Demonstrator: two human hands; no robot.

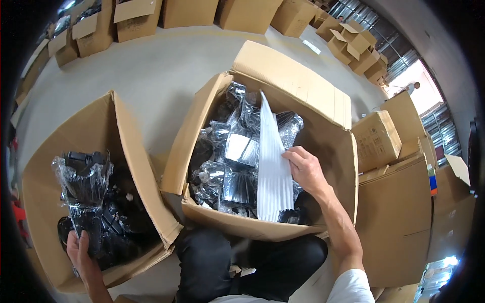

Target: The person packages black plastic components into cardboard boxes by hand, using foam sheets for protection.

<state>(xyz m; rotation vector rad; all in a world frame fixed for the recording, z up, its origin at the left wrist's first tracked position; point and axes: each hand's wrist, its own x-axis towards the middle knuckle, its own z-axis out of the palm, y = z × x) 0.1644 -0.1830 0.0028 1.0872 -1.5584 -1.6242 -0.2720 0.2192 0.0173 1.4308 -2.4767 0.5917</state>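
Observation:
My right hand (308, 170) pinches the edge of a white ribbed sheet (273, 166), which stands tilted inside the middle cardboard box (242, 226). Under and beside the sheet lie several black parts in clear plastic wrap (240, 184); one has a shiny, mirror-like face (242, 150). At the left, my left hand (81, 251) reaches into another open cardboard box (146, 171). Its thumb and fingers are closed on the lower end of a black part in clear plastic wrap (86, 187). More dark parts lie beneath it, and their kind is hard to make out.
Cardboard boxes (189, 12) line the far side of the floor. More cartons (394, 217) stand close on my right, and open ones (353, 45) are piled at the back right. A person (413, 87) is near the bright doorway. My knees (202, 262) sit against the middle box.

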